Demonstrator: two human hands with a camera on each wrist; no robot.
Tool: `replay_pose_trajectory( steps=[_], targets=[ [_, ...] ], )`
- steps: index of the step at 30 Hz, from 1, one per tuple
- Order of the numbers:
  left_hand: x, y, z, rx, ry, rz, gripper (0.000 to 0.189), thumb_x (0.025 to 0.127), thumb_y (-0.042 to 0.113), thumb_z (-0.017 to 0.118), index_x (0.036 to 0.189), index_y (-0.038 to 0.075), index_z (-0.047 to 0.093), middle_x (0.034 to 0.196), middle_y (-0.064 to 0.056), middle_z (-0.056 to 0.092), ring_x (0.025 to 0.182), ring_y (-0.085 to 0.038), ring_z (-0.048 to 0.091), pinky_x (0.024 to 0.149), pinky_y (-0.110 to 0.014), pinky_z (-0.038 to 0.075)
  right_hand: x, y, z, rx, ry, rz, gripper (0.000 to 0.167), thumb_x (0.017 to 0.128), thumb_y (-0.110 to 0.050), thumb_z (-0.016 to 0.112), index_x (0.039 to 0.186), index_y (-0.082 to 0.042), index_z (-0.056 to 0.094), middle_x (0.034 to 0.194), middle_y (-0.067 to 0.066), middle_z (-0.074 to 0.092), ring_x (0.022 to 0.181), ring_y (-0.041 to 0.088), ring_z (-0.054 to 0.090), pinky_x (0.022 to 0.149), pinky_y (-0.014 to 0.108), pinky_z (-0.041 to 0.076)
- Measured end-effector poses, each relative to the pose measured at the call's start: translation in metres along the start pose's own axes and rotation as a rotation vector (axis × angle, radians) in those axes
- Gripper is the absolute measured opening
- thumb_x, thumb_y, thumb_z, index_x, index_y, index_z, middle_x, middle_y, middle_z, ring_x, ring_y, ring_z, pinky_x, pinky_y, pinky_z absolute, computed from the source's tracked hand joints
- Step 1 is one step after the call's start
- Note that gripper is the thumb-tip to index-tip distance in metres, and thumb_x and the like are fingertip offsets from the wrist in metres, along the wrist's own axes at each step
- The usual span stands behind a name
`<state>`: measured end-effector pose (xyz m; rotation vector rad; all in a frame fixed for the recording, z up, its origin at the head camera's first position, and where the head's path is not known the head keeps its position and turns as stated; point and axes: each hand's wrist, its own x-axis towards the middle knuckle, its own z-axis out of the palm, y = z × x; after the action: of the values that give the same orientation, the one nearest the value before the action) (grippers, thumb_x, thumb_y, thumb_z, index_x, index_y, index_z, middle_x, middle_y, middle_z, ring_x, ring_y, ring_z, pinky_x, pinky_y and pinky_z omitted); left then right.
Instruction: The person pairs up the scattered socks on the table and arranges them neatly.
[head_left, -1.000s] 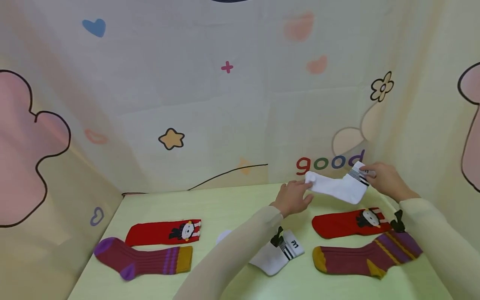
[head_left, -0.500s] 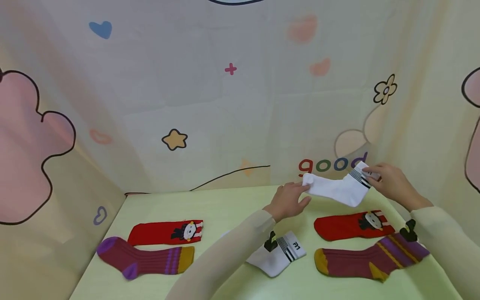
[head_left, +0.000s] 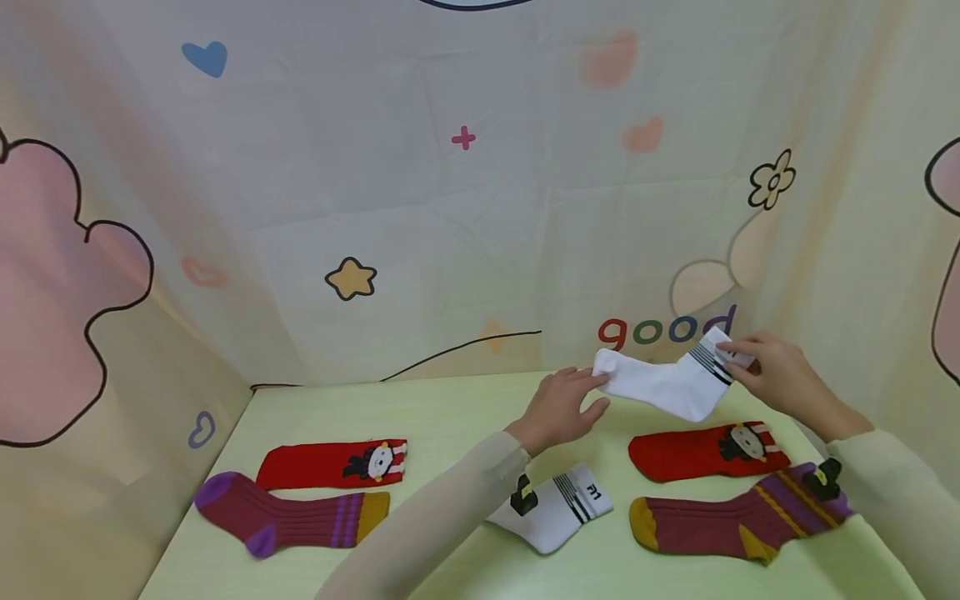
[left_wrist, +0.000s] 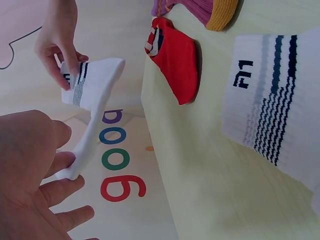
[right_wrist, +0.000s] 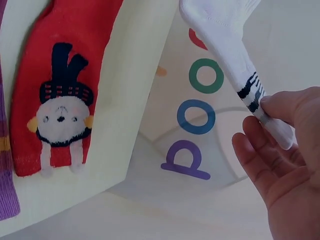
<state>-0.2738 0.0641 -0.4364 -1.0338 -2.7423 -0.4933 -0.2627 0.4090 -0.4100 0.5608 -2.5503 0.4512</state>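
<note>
While its toe is caught at left, a white sock (head_left: 660, 385) is held up by two hands

Where the left part of the pale green table (head_left: 465, 417) is seen, a maroon sock with a purple toe (head_left: 288, 518) is laid at the near side, and a red sock with an animal face (head_left: 315, 467) is set just beyond it. Farther right, a second white sock (head_left: 551, 521) is laid flat, partly covered by the pale left sleeve (head_left: 435, 517). By the left hand (head_left: 561, 408), the toe of the held sock is clasped between index and middle fingers, the thumb being kept apart. The sock is suspended above the far right of the table, its heel turned down, before the printed word "good" (head_left: 670, 330). Below it, another red sock (head_left: 678, 454) is laid, with a maroon sock with a yellow toe (head_left: 705, 523) on its near side. At far right, the striped cuff is pinched between thumb and fingers by the right hand (head_left: 772, 371).
</note>
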Motion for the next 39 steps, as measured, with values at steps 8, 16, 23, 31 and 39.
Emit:
replay_pose_trajectory(
  steps=[8, 16, 23, 31, 39],
  targets=[
    [-0.018, -0.008, -0.006, -0.034, 0.016, 0.010, 0.043, 0.106, 0.035, 0.055, 0.147, 0.021, 0.058, 0.146, 0.001, 0.060, 0.139, -0.029, 0.051, 0.116, -0.046, 0.037, -0.004, -0.014, 0.004, 0.021, 0.008, -0.018, 0.036, 0.080, 0.003, 0.084, 0.113, 0.010, 0.073, 0.099, 0.027, 0.066, 0.069, 0.021, 0.058, 0.055, 0.019, 0.049],
    [-0.041, -0.017, -0.018, -0.059, 0.067, 0.050, 0.040, 0.106, 0.032, 0.057, 0.143, 0.018, 0.063, 0.138, 0.000, 0.066, 0.135, -0.024, 0.055, 0.117, -0.045, 0.036, -0.011, -0.039, 0.003, 0.077, -0.004, -0.022, 0.035, 0.082, 0.004, 0.082, 0.115, 0.009, 0.073, 0.104, 0.028, 0.066, 0.074, 0.025, 0.063, 0.060, 0.014, 0.050],
    [-0.061, -0.027, -0.025, -0.076, 0.152, 0.119, 0.036, 0.104, 0.026, 0.062, 0.136, 0.012, 0.067, 0.131, -0.002, 0.070, 0.126, -0.021, 0.063, 0.116, -0.044, 0.038, -0.013, -0.057, 0.004, 0.114, 0.011, -0.069, 0.035, 0.081, 0.005, 0.083, 0.114, 0.009, 0.073, 0.101, 0.025, 0.067, 0.072, 0.022, 0.063, 0.059, 0.015, 0.052],
    [-0.088, -0.034, -0.034, -0.124, 0.135, 0.096, 0.036, 0.104, 0.026, 0.062, 0.137, 0.013, 0.067, 0.135, -0.001, 0.068, 0.137, -0.032, 0.053, 0.117, -0.049, 0.036, -0.018, -0.076, 0.007, 0.133, 0.024, -0.092, 0.037, 0.078, 0.004, 0.085, 0.114, 0.007, 0.074, 0.102, 0.023, 0.067, 0.074, 0.021, 0.063, 0.058, 0.019, 0.054],
    [-0.112, -0.040, -0.041, -0.163, 0.104, 0.049, 0.036, 0.104, 0.027, 0.063, 0.137, 0.015, 0.068, 0.137, -0.002, 0.066, 0.140, -0.034, 0.049, 0.117, -0.055, 0.033, -0.026, -0.094, 0.015, 0.156, 0.006, -0.077, 0.037, 0.080, -0.001, 0.085, 0.116, 0.002, 0.076, 0.103, 0.017, 0.068, 0.074, 0.016, 0.063, 0.059, 0.022, 0.056]
  ],
)
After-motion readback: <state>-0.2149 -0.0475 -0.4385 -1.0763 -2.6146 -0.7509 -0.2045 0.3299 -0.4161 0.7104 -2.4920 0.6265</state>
